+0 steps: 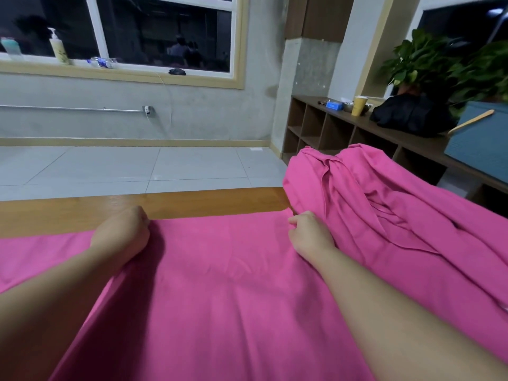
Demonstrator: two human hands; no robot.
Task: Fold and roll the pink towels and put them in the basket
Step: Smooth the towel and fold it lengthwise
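Observation:
A pink towel lies spread flat on the wooden table, its far edge running across the middle of the view. My left hand grips that far edge with curled fingers. My right hand pinches the same edge further right. A heap of crumpled pink towels lies right beside my right hand and reaches to the right edge of the view. A blue-grey basket with a wooden handle stands at the far right.
Beyond the table's far edge is a grey tiled floor and a wall with a window. A brown shelf unit at the right carries a yellow cup, a black bag and a green plant.

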